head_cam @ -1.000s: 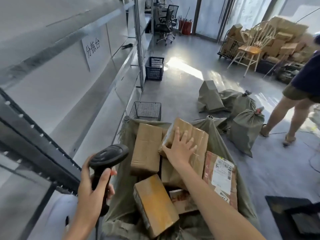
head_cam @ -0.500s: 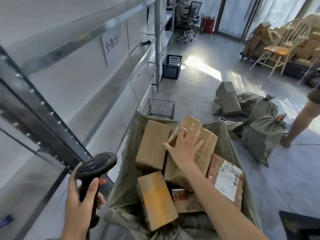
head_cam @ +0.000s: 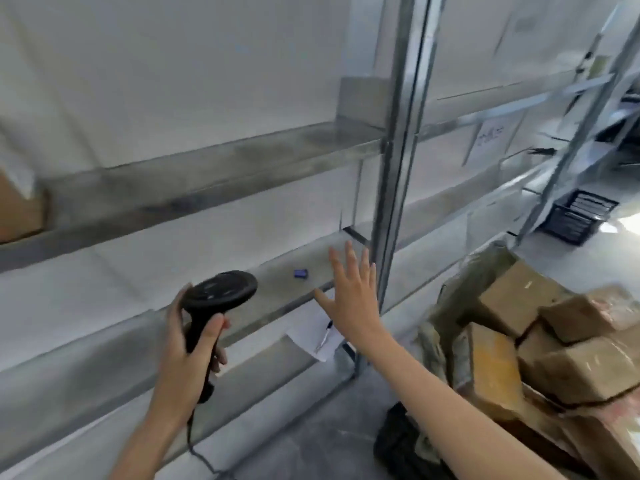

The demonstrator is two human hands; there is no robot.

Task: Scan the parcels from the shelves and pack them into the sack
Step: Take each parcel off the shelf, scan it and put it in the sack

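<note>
The left hand has its grip clamped on the black scanner; the right hand reaches fingers apart toward the shelf, holding nothing. The shelf's paper sign is perhaps handwritten, too blurred to read.

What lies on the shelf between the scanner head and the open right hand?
In the head view, one small blue object lies on the grey shelf between the scanner and the right hand; otherwise that stretch is bare.

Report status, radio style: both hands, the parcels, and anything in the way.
Left hand grips scanner. Right hand open, empty, raised toward shelf. Parcels fill sack. Upright post beside the reach.
</note>
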